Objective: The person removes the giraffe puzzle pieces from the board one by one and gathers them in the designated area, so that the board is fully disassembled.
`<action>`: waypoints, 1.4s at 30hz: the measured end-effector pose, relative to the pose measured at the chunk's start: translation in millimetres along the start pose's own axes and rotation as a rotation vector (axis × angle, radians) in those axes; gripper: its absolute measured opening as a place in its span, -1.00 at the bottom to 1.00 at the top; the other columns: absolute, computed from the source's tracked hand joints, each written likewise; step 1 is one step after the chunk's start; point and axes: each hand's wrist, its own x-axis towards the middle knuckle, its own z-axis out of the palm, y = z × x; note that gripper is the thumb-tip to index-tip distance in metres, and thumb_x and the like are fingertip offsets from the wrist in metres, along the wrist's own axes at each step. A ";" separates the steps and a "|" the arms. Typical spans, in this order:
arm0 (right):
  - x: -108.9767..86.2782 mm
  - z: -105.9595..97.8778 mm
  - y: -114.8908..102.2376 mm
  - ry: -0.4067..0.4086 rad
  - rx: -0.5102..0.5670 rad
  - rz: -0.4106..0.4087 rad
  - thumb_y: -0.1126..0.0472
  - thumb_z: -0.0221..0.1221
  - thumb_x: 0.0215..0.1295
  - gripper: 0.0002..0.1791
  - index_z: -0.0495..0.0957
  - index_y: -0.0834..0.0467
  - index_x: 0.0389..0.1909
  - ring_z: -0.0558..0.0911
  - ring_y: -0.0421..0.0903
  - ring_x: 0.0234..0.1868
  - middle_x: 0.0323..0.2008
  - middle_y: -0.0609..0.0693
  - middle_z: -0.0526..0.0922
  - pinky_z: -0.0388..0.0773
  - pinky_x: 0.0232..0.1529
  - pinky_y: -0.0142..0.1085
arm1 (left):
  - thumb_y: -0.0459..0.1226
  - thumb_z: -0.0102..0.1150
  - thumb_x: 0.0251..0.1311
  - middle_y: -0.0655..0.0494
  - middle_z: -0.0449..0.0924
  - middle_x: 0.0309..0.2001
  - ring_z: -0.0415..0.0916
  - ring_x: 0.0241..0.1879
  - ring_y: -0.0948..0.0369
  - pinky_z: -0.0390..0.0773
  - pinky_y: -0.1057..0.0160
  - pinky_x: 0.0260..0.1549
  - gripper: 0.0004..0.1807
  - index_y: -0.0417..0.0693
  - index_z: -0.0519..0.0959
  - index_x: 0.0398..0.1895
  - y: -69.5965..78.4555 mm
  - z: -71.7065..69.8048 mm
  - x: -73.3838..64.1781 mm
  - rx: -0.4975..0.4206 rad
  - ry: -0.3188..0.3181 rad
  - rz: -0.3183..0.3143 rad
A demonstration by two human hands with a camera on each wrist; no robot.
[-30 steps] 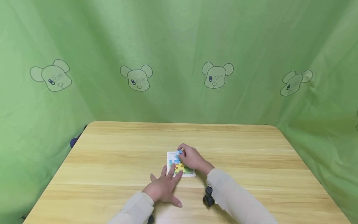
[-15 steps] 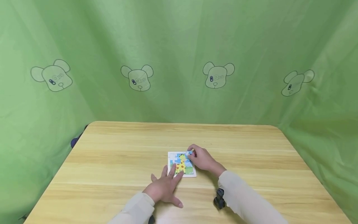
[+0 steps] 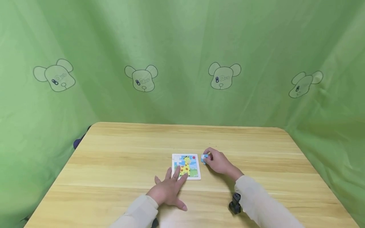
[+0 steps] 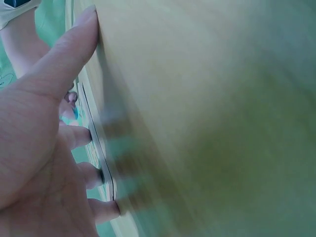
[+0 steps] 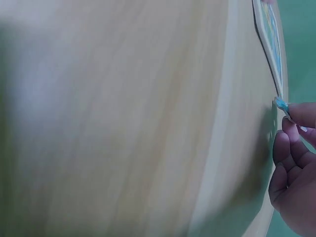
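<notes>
A giraffe jigsaw puzzle (image 3: 194, 171) in a white frame lies flat near the middle of the table. Its upper left corner shows bare white where pieces are out. My left hand (image 3: 166, 191) rests with spread fingers on the puzzle's lower left part; the left wrist view shows its fingertips (image 4: 106, 210) at the frame's edge. Just right of the frame, my right hand (image 3: 219, 161) pinches a blue and white puzzle piece (image 3: 203, 158) between thumb and fingers. In the right wrist view that puzzle piece (image 5: 281, 104) is partly covered by the fingers.
The wooden table (image 3: 114, 158) spreads out around the puzzle. Green curtains (image 3: 182, 104) with bear-head outlines hang behind it and at both sides. A black wrist camera (image 3: 235, 204) sits below the right sleeve.
My right hand has lifted the puzzle piece from the puzzle's upper part and carried it right, past the frame. The upper right of the picture is now uncovered. My left hand has stayed put.
</notes>
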 end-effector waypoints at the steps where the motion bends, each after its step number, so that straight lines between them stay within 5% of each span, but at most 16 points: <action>1: -0.8 -1.3 2.0 0.002 -0.006 0.007 0.27 0.16 0.26 -0.79 0.47 0.19 -0.10 0.41 -0.16 -0.51 -0.52 -0.04 0.47 0.39 -0.46 -0.35 | 0.34 0.33 -0.41 -0.02 -0.29 0.52 -0.25 0.45 -0.19 0.00 -0.59 0.02 0.26 0.26 0.00 0.47 0.1 -0.1 -0.1 -0.002 -0.001 -0.002; 16: -12.1 -22.2 21.7 -0.021 -0.083 0.002 0.28 0.13 0.28 -0.74 0.49 0.27 -0.04 0.42 -0.15 -0.46 -0.48 -0.03 0.49 0.39 -0.41 -0.33 | 0.32 0.34 -0.40 -0.02 -0.29 0.52 -0.25 0.45 -0.18 0.00 -0.58 0.04 0.25 0.27 0.00 0.47 1.7 -0.9 -2.1 0.001 -0.003 -0.009; 33: -16.6 -21.3 28.1 0.000 -0.073 -0.029 0.30 0.19 0.21 -0.64 0.48 0.35 0.02 0.41 -0.11 -0.36 -0.39 0.01 0.47 0.40 -0.33 -0.31 | 0.32 0.33 -0.38 -0.03 -0.30 0.51 -0.25 0.45 -0.19 0.00 -0.57 0.05 0.25 0.25 -0.01 0.48 1.2 1.4 -1.8 -0.002 -0.007 0.004; 42: -12.8 -29.7 41.6 0.073 0.032 0.072 0.17 0.13 0.30 -0.60 0.45 0.32 0.07 0.47 -0.09 -0.31 -0.34 0.03 0.52 0.45 -0.24 -0.27 | 0.32 0.34 -0.38 -0.01 -0.35 0.52 -0.29 0.45 -0.18 -0.02 -0.58 0.04 0.26 0.25 -0.05 0.49 -1.6 2.5 1.2 0.000 -0.018 -0.005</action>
